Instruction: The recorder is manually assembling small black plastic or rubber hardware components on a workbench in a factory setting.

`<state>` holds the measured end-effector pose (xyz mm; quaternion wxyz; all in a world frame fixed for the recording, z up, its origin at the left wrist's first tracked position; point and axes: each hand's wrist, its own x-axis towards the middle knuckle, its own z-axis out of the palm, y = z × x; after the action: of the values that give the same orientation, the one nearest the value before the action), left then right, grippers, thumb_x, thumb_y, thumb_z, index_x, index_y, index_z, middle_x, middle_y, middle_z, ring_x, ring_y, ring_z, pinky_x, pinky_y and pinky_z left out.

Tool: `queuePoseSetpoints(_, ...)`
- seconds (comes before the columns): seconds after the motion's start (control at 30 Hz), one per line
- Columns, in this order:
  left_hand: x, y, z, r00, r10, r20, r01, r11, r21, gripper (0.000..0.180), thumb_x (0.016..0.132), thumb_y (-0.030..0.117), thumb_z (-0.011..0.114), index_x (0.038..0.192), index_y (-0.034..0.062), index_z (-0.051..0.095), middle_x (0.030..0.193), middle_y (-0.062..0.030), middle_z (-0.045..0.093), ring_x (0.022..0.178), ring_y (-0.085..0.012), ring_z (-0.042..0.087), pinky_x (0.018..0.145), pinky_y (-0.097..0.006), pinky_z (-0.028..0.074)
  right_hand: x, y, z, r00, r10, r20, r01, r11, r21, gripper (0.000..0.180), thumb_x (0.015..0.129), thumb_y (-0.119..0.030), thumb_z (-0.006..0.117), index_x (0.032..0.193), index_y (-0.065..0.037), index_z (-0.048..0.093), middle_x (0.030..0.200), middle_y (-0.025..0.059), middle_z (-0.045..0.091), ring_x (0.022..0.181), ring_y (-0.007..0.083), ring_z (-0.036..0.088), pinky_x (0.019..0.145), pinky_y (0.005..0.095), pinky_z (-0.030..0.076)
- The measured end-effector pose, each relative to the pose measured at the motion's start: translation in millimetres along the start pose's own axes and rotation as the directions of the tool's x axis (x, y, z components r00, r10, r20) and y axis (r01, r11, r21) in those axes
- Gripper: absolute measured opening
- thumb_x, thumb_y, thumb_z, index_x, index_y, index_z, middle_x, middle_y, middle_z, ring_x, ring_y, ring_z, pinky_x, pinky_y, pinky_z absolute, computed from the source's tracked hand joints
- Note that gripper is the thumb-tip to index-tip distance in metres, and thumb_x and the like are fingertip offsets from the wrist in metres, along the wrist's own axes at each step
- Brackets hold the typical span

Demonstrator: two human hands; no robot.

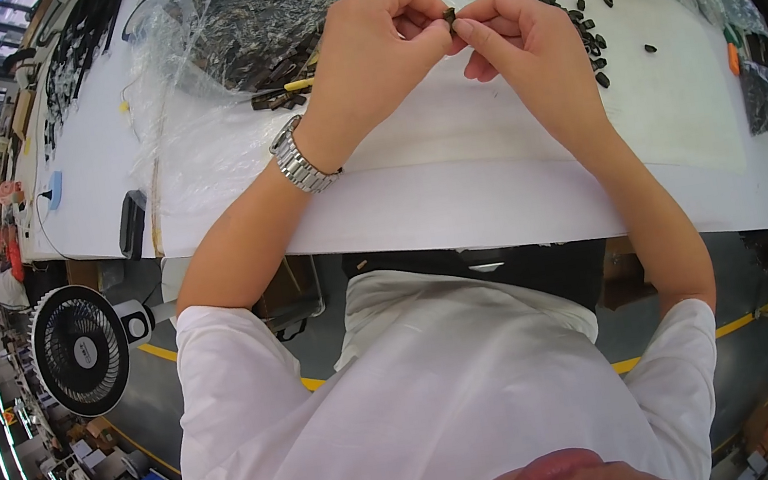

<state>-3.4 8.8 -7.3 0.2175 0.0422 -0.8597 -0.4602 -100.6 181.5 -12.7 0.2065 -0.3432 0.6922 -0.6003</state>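
Head view: both my hands meet above the white table (456, 191). My left hand (376, 45), steel-link watch (299, 159) on its wrist, and my right hand (522, 34) are both closed in a fingertip pinch on one small black plastic part (448, 13), held in the air between them. More loose small black pieces (585, 25) lie scattered just beyond my right hand, and a clear plastic bag of dark parts (265, 21) sits behind my left. To work it well, I judge I should keep the pinch light, steady my wrists, and turn it with fingertips only.
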Motion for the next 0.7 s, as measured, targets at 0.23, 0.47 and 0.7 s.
queuePoseSetpoints(0.23,-1,-9,15,0.971,0.219,-0.093,-0.186,0.942,0.279,0.012,0.085,0.009,0.076,0.089,0.0000,0.070,0.077,-0.0127,0.076,0.068,-0.0230,0.076,0.064,-0.033,0.059,-6,-6,9,0.979,-0.185,-0.084,0.127,0.879,-0.460,0.019,0.102,-0.018,0.068,0.102,0.000,0.074,0.085,0.0091,0.080,0.073,0.0174,0.075,0.069,0.0320,0.056)
queuePoseSetpoints(0.47,-1,-8,15,0.918,0.363,-0.161,-0.275,0.873,0.404,0.014,0.086,0.013,0.075,0.084,0.0036,0.065,0.073,-0.0117,0.069,0.065,-0.0300,0.070,0.060,-0.041,0.055,2,-17,7,0.998,-0.046,-0.034,0.038,0.977,-0.211,0.019,0.105,-0.021,0.067,0.099,-0.003,0.072,0.085,0.0051,0.076,0.078,0.0150,0.075,0.072,0.0319,0.059)
queuePoseSetpoints(0.7,-2,-12,10,0.842,0.533,-0.079,-0.422,0.744,0.517,0.012,0.082,0.011,0.071,0.081,0.0057,0.061,0.072,-0.0107,0.066,0.065,-0.0314,0.067,0.059,-0.044,0.053,10,2,1,0.970,0.187,0.158,-0.237,0.881,0.410,0.020,0.107,-0.022,0.064,0.110,-0.003,0.070,0.102,0.0057,0.076,0.098,0.0158,0.074,0.096,0.0351,0.061)
